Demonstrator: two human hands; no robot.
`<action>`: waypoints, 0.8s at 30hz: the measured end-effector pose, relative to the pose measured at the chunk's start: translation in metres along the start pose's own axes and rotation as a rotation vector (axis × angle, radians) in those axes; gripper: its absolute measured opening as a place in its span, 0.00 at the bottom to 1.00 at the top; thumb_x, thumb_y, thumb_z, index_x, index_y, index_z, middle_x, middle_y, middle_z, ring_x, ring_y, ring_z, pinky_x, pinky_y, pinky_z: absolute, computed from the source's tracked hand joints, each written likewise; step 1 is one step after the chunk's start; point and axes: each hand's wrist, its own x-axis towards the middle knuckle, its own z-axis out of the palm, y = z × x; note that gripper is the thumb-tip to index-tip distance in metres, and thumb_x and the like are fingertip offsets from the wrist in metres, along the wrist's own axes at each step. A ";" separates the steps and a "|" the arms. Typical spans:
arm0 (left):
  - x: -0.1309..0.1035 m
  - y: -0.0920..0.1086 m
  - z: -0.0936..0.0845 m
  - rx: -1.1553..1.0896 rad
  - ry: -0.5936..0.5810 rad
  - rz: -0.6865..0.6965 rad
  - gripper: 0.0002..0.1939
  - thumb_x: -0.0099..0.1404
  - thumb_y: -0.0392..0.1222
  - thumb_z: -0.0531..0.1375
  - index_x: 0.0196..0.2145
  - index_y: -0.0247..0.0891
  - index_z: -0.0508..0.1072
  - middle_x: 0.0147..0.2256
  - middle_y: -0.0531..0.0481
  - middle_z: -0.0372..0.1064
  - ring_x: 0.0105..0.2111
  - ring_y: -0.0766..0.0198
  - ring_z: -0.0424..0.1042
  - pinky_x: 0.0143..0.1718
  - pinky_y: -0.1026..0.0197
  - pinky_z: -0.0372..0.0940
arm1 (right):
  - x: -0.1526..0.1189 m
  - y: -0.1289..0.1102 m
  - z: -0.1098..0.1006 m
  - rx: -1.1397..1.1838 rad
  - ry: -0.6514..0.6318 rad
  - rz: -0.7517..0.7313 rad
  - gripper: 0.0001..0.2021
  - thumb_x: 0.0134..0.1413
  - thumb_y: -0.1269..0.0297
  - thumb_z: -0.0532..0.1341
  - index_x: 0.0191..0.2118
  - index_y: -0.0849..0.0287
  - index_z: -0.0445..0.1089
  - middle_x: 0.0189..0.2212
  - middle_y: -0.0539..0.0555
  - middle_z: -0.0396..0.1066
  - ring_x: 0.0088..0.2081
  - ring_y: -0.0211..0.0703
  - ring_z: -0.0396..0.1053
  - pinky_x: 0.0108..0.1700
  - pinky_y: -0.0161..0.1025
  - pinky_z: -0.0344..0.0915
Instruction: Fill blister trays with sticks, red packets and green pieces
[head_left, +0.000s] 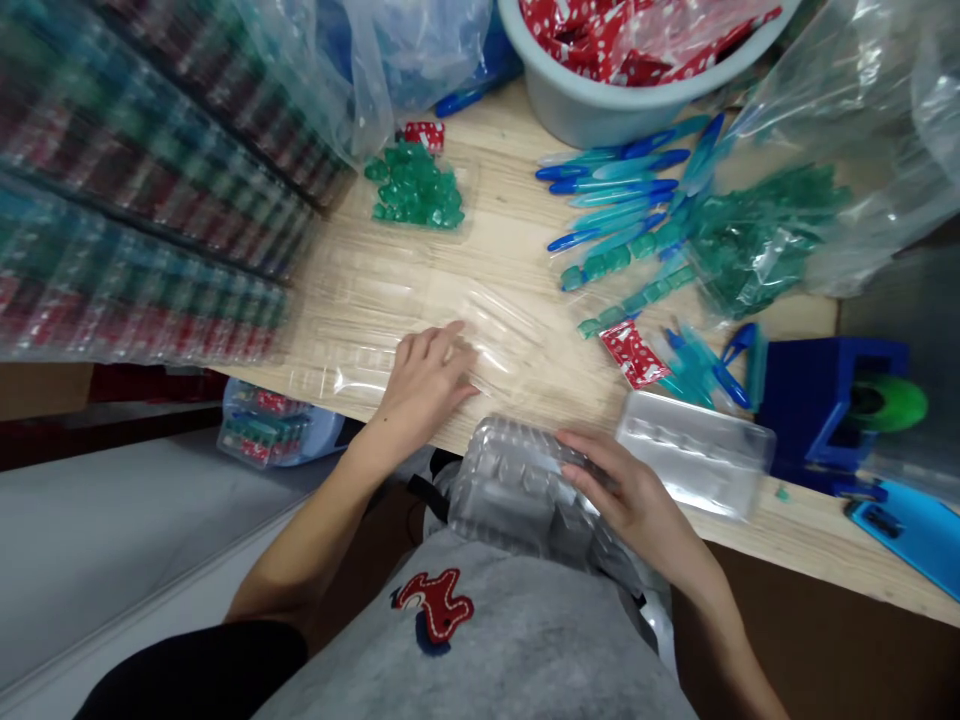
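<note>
My left hand (429, 378) lies over clear plastic trays (360, 335) on the wooden table, its fingers slightly bent and apart, touching the plastic near the front edge. In my right hand (626, 495) is a stack of clear moulded plastic trays (517, 480), gripped at its right side, in front of my body below the table edge. Another clear tray (694, 455) rests on the table just right of that hand. Beyond my left hand, a tray holds a heap of green translucent pieces (416, 188).
Filled packs (150, 180) are stacked high at left. Blue pens (615, 185), a bag of green pieces (772, 240) and a red dotted packet (634, 353) lie at right. A grey basin (585, 105) stands behind; a blue tape dispenser (802, 400) sits at right.
</note>
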 end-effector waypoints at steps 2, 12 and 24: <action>0.005 0.001 0.007 0.061 0.053 -0.118 0.15 0.62 0.42 0.64 0.46 0.34 0.74 0.59 0.29 0.61 0.54 0.38 0.63 0.53 0.37 0.59 | -0.001 0.001 0.001 -0.004 0.007 -0.019 0.16 0.65 0.57 0.56 0.55 0.54 0.67 0.53 0.55 0.71 0.54 0.45 0.70 0.55 0.47 0.70; 0.000 0.035 -0.016 -0.409 0.311 -0.032 0.10 0.69 0.40 0.57 0.46 0.37 0.71 0.49 0.41 0.71 0.51 0.55 0.70 0.52 0.51 0.65 | -0.002 -0.002 0.005 0.035 0.068 0.009 0.15 0.65 0.58 0.55 0.52 0.56 0.70 0.51 0.57 0.73 0.53 0.47 0.71 0.55 0.49 0.69; -0.049 0.132 0.008 -0.161 -0.026 0.217 0.10 0.66 0.43 0.60 0.29 0.35 0.71 0.26 0.47 0.71 0.27 0.56 0.71 0.27 0.56 0.63 | 0.012 -0.005 0.011 0.492 0.195 0.167 0.23 0.61 0.43 0.53 0.51 0.51 0.71 0.51 0.54 0.75 0.57 0.48 0.69 0.63 0.53 0.60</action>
